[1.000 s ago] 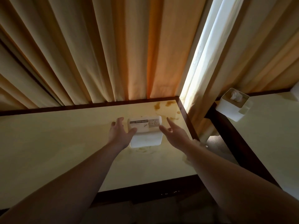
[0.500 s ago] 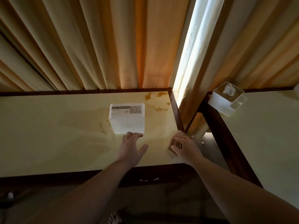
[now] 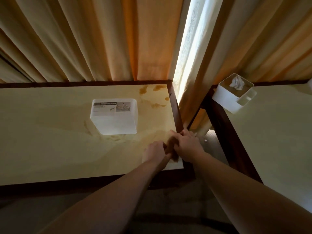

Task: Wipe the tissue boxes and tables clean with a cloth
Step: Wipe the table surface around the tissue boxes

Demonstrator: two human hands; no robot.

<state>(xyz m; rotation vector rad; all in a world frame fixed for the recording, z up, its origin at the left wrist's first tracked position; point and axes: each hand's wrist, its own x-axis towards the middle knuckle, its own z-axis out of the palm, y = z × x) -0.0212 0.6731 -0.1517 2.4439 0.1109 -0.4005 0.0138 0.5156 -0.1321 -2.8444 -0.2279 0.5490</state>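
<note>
Here, the fingers of both hands curl around a brown cloth (image 3: 170, 146) at the stained surface's (image 3: 50, 132) near right corner, left hand (image 3: 154, 152) beside right hand (image 3: 187, 145). A white tissue box (image 3: 114, 117) stands just behind; another tissue box (image 3: 233, 93) sits on the neighbouring surface (image 3: 273, 132).

- I read the scene as dim overall, with a warm yellow-orange cast.
- The only strong light I see comes through the gap in the curtains (image 3: 189, 53), which is overexposed.
- The floor and both forearms lie in deep shadow.
- The hands appear slightly motion-blurred.
- Wide-angle distortion bends the curtain folds toward the frame edges.
</note>
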